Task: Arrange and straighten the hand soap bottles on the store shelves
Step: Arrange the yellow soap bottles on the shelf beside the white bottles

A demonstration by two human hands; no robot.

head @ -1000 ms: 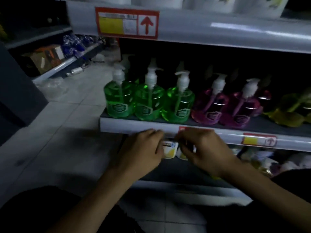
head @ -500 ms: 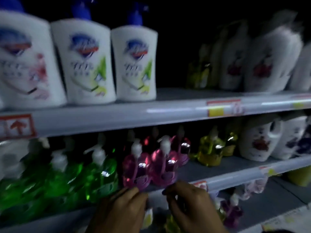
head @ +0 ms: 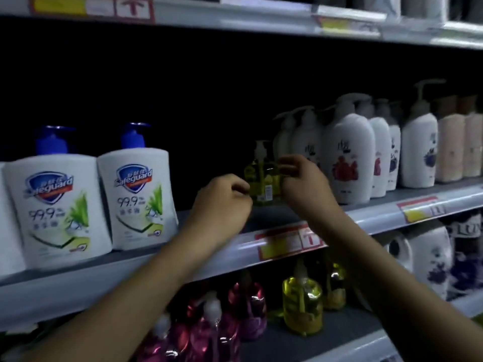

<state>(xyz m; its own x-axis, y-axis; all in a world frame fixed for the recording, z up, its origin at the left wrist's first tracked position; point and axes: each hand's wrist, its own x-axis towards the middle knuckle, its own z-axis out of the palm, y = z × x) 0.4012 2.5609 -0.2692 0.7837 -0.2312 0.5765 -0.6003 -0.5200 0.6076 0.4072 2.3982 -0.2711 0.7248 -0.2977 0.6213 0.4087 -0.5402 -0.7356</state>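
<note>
**Yellow soap bottle in hand, middle shelf**

The yellow soap bottle (head: 262, 178) stands upright at frame centre on the middle shelf (head: 371, 218), just left of the white pump bottles (head: 350, 158). The right hand (head: 303, 184) pinches its upper right side. The left hand (head: 222, 202), fingers curled, sits at its left side (contact blurred; grip cannot be told). Safeguard bottles (head: 136, 199) stand at left.

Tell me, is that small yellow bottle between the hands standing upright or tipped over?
Upright: the yellow bottle stands on its base on the shelf, pump on top. Blur hides any slight lean.
</note>
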